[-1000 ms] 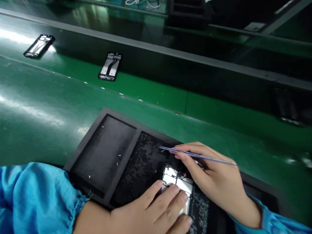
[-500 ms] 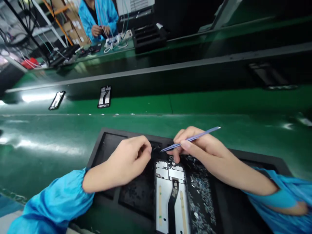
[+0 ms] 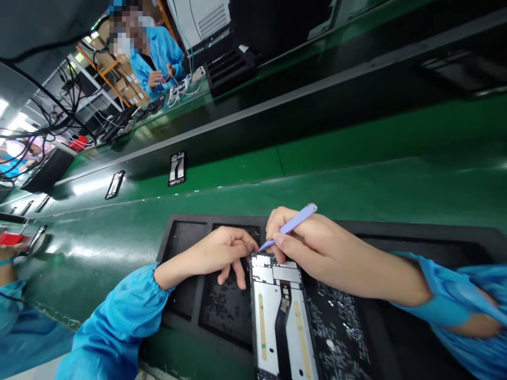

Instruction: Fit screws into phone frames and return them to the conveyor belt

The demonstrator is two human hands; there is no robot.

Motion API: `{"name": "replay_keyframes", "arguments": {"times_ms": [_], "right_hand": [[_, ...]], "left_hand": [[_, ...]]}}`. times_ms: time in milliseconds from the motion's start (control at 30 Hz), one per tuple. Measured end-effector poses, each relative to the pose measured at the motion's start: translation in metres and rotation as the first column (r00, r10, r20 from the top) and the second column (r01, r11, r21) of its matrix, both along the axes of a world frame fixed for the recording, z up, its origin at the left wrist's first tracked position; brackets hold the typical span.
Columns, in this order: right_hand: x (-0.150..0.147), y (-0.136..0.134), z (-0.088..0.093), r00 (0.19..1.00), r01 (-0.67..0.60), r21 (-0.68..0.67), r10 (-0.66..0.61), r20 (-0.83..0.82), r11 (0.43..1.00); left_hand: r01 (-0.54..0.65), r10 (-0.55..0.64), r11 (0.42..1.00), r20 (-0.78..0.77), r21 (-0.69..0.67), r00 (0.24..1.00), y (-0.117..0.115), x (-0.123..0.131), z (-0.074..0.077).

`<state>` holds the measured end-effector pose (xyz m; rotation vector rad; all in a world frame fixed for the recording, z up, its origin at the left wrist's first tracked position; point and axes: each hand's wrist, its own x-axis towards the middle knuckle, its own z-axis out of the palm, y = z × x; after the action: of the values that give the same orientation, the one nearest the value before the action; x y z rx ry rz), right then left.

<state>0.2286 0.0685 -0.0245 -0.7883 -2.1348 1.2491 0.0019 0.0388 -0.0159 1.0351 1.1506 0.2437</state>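
An opened phone point(image 3: 266, 311) with silver plates and a black ribbon cable lies on a black compartment tray point(image 3: 190, 217). My right hand point(image 3: 312, 248) grips purple tweezers point(image 3: 298, 219), their tip angled down to the phone's top left edge. At that same corner is my left hand point(image 3: 216, 255), thumb and index finger pinched together by the tweezer tip, the other fingers hanging loosely below. Anything between those fingertips is too small to make out. Many small metal parts point(image 3: 336, 322) fill the compartment to the phone's right.
Two opened phones, one upright point(image 3: 177, 169) and one slanted point(image 3: 114, 184), lie on the green bench point(image 3: 222, 203) beyond the tray. Across from me sits a person in a blue jacket point(image 3: 168, 50) near cables and a black rack point(image 3: 229, 71). Another person's arm point(image 3: 7, 274) reaches in at left.
My left hand has moved right to the phone's top corner, its fingers now at the tweezer tip. The tweezers have tilted steeper and come down to the phone's edge. The view has rotated.
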Motion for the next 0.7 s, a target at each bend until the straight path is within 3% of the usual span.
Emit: {"name": "replay_keyframes", "arguments": {"times_ms": [367, 700], "right_hand": [[-0.0017, 0.0015, -0.0046, 0.999, 0.009, -0.008, -0.009, -0.041, 1.0], [-0.0008, 0.0019, -0.0018, 0.999, -0.01, -0.112, 0.006, -0.034, 0.994]], "left_hand": [[-0.046, 0.05, 0.997, 0.057, -0.069, 0.997, 0.0008, 0.0048, -0.0009], [-0.05, 0.055, 0.995, 0.061, -0.083, 0.997, 0.0019, 0.0035, -0.0007]]}}
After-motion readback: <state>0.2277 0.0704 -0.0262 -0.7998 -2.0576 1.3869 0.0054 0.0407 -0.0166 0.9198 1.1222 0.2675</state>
